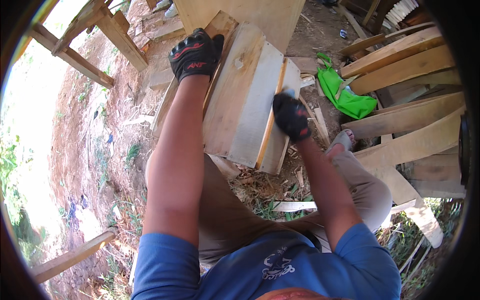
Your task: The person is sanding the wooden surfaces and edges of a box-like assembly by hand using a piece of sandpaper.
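Observation:
A panel of joined wooden planks [231, 95], some brown and some pale grey, lies tilted in front of my knees. My left hand [196, 54], in a black glove with red marks, is closed over the upper end of a plank [224, 24] at its left edge. A narrow orange-brown strip [268, 131] runs along the panel's right part. By that strip my right hand [291, 115], in the same kind of glove, is closed and blurred by motion. A small greyish thing shows at its knuckles, too smeared to name.
A large plywood sheet [240, 12] stands beyond the panel. To the right are a bright green bag [342, 92] and a stack of curved planks [405, 65]. A wooden frame [117, 37] stands at the far left. Wood scraps and shavings litter the dirt ground [80, 125].

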`<state>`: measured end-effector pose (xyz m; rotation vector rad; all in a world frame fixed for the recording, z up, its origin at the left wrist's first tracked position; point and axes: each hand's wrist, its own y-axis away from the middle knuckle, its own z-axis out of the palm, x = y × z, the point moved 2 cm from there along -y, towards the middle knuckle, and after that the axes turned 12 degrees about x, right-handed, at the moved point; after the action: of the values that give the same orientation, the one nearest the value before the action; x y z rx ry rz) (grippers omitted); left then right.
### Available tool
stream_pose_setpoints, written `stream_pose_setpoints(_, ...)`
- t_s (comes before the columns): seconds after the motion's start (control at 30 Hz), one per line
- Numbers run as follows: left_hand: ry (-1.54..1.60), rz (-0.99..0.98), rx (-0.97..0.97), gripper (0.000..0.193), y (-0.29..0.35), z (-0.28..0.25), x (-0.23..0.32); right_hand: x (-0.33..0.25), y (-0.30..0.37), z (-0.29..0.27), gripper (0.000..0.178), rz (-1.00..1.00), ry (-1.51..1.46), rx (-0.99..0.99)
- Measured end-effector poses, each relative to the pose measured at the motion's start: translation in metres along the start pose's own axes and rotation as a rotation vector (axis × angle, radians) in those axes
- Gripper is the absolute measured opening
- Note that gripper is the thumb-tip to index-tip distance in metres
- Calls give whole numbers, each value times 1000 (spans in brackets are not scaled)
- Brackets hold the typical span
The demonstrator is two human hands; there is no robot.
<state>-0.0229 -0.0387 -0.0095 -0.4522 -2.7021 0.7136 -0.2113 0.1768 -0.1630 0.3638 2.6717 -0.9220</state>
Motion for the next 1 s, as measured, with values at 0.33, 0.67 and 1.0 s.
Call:
stream_pose_setpoints(0.33,10,-16,-113,64,-5,-1,0,107,-147,57,49,93,247,-144)
stream_pose_setpoints(0.67,-3,-60,-72,59,-1,0,-7,-2,4,-2,35,103,-24,-61)
stream_pose_setpoints(1.0,14,31,-330,87,-19,-6,-9,-89,110,-64,1,-29,-45,-15)
